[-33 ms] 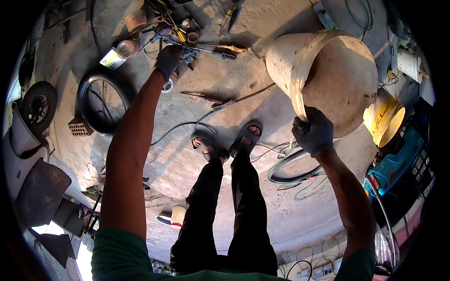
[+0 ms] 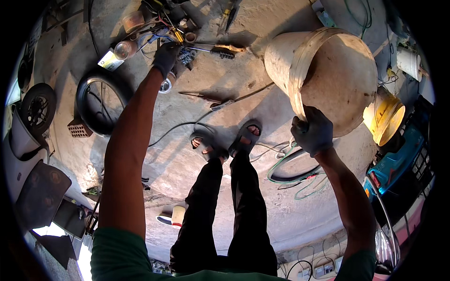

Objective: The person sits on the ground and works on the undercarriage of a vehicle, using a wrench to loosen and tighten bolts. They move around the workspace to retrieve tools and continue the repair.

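Both my hands wear dark grey gloves. My right hand (image 2: pixel 313 132) is closed round the near rim of a large, dirty off-white bucket (image 2: pixel 337 79), which is tipped so its mouth faces me. At the far left, my left hand (image 2: pixel 165 58) reaches down into a cluster of tools and small parts. Its fingers look bent together; what they hold, if anything, is hidden. Beside them lie a pile of small metal bolts (image 2: pixel 186 57), a yellow-handled screwdriver (image 2: pixel 179 35) and a long rod with a wooden-looking handle (image 2: pixel 229 48). A clear jar (image 2: pixel 166 84) stands just under that wrist.
On the left are a black tyre (image 2: pixel 84 110), a perforated brick (image 2: pixel 79 129) and a wheel (image 2: pixel 38 107). Pliers (image 2: pixel 201 97) and a black cable (image 2: pixel 187 123) lie before my sandals. A yellow bucket (image 2: pixel 384 119) and a teal machine (image 2: pixel 396 164) stand at the right.
Very little differs. The view has shifted slightly, and my left hand's fingertips have moved a touch up and left among the parts. My right hand keeps its grip on the bucket rim.
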`<state>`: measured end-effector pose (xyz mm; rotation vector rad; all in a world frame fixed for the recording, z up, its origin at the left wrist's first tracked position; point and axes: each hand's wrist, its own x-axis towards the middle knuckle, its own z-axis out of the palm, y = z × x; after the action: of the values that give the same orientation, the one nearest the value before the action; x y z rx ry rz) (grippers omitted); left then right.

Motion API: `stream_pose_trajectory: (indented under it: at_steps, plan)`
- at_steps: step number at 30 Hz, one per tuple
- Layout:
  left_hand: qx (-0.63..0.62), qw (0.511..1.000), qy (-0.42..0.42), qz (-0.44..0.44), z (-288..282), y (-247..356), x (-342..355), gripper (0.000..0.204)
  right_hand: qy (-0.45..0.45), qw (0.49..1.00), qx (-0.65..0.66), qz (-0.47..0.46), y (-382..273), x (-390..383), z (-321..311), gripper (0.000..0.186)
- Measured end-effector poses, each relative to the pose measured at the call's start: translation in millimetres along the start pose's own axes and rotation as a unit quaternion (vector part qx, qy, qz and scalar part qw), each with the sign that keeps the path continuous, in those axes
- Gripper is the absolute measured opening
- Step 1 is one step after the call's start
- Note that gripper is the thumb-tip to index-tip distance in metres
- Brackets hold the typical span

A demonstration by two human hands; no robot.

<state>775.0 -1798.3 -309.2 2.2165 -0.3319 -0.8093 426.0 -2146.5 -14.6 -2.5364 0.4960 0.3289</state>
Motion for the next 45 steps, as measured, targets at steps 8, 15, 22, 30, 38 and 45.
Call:
stream_pose_trajectory:
  at_steps: [8, 15, 22, 30, 38, 45]
  plan:
    - [0.083, 0.987, -0.012, 0.14, 34, 49, 48, 0.027, 0.013, 0.999, -0.039, -0.022, 13, -6, 5, 0.044]
    - [-0.135, 0.985, -0.099, 0.038, 116, 143, 50, 0.035, 0.009, 0.999, -0.034, -0.017, 14, -7, 3, 0.045]
    - [0.004, 0.998, -0.003, 0.069, 97, 81, 13, 0.039, 0.038, 0.998, -0.038, -0.043, 16, -6, 6, 0.042]
    - [0.104, 0.986, 0.131, 0.002, 25, -15, 26, 0.034, 0.032, 0.998, -0.039, -0.041, 14, -5, 5, 0.044]
    - [-0.14, 0.97, 0.059, -0.19, 33, -23, 40, 0.026, 0.028, 0.998, -0.045, -0.042, 17, -8, 8, 0.047]
    - [-0.043, 0.996, 0.084, -0.003, 48, -6, 46, 0.037, 0.025, 0.997, -0.036, -0.059, 9, -1, 8, 0.047]
